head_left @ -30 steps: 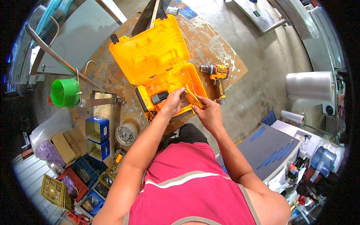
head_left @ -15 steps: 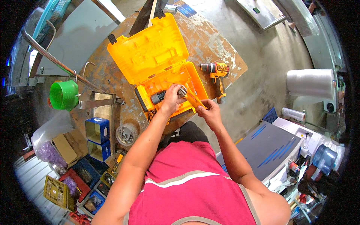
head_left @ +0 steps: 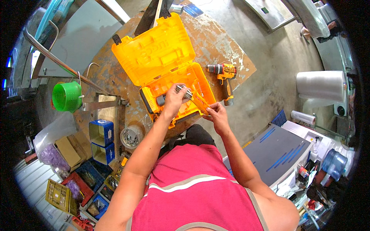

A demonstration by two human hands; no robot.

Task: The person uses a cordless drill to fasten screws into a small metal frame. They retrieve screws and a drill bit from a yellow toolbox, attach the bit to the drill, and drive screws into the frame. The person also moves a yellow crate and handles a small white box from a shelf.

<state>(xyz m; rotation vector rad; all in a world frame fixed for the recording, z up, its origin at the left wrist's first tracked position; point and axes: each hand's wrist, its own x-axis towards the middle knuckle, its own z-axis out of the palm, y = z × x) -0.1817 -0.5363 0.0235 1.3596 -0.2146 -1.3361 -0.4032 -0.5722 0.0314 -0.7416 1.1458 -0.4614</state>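
Over the open yellow tool case (head_left: 158, 54), my left hand (head_left: 174, 102) is closed round a small bundle of slim silver drill bits (head_left: 185, 91). My right hand (head_left: 218, 115) pinches the lower end of a flat yellow-orange pouch (head_left: 199, 102), whose upper end meets the bits. Partly hidden behind my left hand, a black cylindrical part (head_left: 160, 100) lies in the case's lower half. To the right of the case, a yellow-and-black cordless drill (head_left: 224, 79) rests on the worn tabletop (head_left: 216, 42).
Left of the table, a green cup (head_left: 66, 96) hangs from a bent metal rod. A tub of screws (head_left: 131, 136) and blue boxes (head_left: 101, 133) stand at the lower left. A dark grey panel (head_left: 271, 150) lies at the right, with a plastic film roll (head_left: 320, 85) beyond.
My left hand has shifted slightly up and left, and the silver bits show further out of the pouch. The right hand has moved a little to the right, still pinching the pouch.
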